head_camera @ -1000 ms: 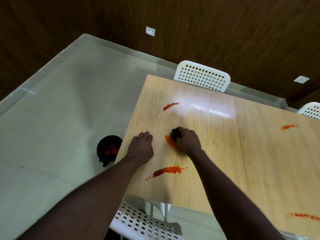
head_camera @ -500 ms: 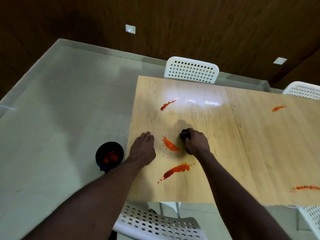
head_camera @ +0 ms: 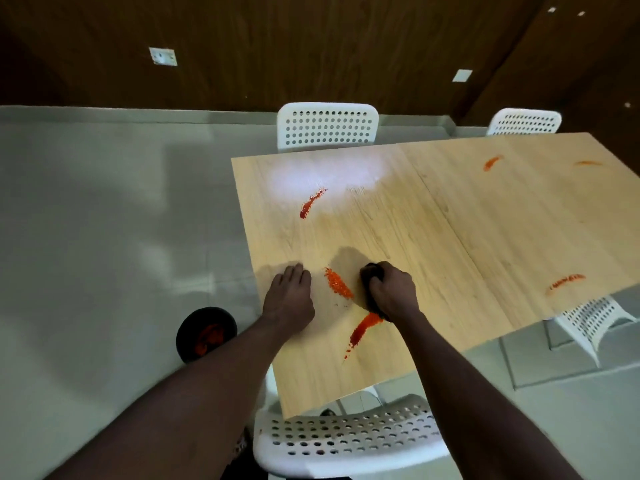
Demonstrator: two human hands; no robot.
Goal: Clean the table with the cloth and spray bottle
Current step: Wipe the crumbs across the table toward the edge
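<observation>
Your left hand [head_camera: 289,299] lies flat on the wooden counter [head_camera: 450,220] near its left edge, palm down, fingers straight and close together, pointing away from you. Your right hand [head_camera: 391,292] is curled over a dark cloth [head_camera: 370,271] and presses it onto the counter. The cloth is bunched into a wad, mostly hidden beneath your knuckles. What shows of it runs along the thumb side of the hand, from past your fingertips back toward the wrist, so its long axis points away from you, much as the hand does. Which end is which cannot be told. Between your hands sits a grainy orange-red patch [head_camera: 337,287], apart from the left hand and just beside the cloth. A longer red streak [head_camera: 362,332] slants from near left to far right, its far end meeting the cloth by your right wrist. Another red streak [head_camera: 311,202] lies farther away, well apart from both hands. On the floor [head_camera: 86,237] left of the counter stands a black bin [head_camera: 206,332] with something red inside.
</observation>
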